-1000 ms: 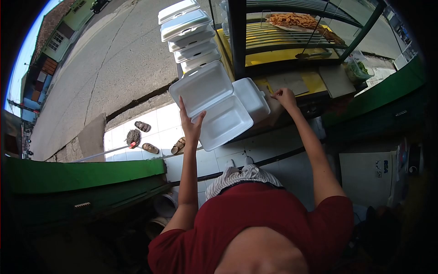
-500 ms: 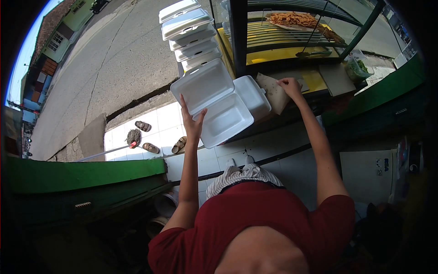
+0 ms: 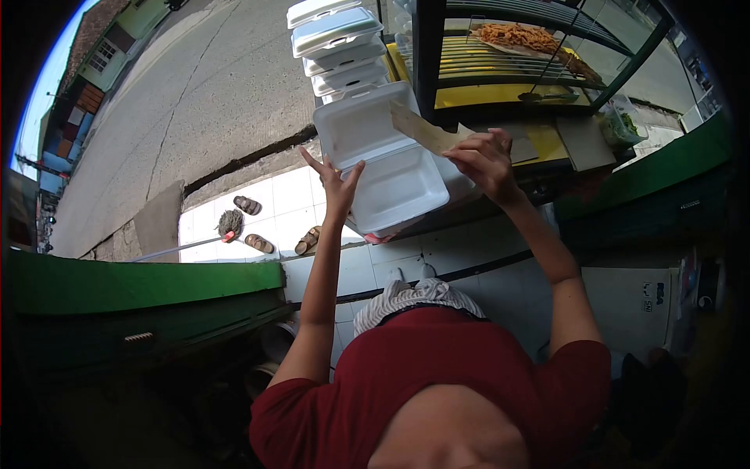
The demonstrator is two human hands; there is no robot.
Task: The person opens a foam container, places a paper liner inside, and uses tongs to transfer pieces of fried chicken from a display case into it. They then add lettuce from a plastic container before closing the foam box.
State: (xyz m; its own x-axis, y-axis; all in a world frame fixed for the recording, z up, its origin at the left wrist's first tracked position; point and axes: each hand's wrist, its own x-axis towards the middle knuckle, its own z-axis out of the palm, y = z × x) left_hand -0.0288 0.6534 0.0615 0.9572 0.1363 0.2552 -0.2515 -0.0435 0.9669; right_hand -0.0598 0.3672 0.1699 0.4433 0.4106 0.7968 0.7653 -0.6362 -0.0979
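So the open white foam takeout box (image 3: 400, 190) is sitting around the upper middle of the frame, lid flipped back toward the top and the shallow base nearer the person. The left hand (image 3: 337, 190) is right at the box's left side, thumb and fingers spread wide, nothing pinched between them. Can't really tell if it's actually touching the foam.

Right hand (image 3: 486, 162) is up at the box's right side, fingertips pinching one end of a thin light brown sheet of paper (image 3: 426, 131). The paper's kinda curled and tilted, with its far end over the right part of the lid. Whether it touches the lid, no clue from this angle.

Just past the lid, top middle, there's a leaning row of closed white foam boxes (image 3: 341, 48). Upper right has a dark metal rack (image 3: 476, 80) with a pile of crispy orange-brown food (image 3: 512, 36) on it, and dark tongs (image 3: 547, 98) lie below that. Further right is a clear plastic tub (image 3: 623, 129) with green leaves inside. Over on the left, a grey mop head (image 3: 230, 222) and brown sandals (image 3: 259, 243) are on white tiles (image 3: 285, 192).
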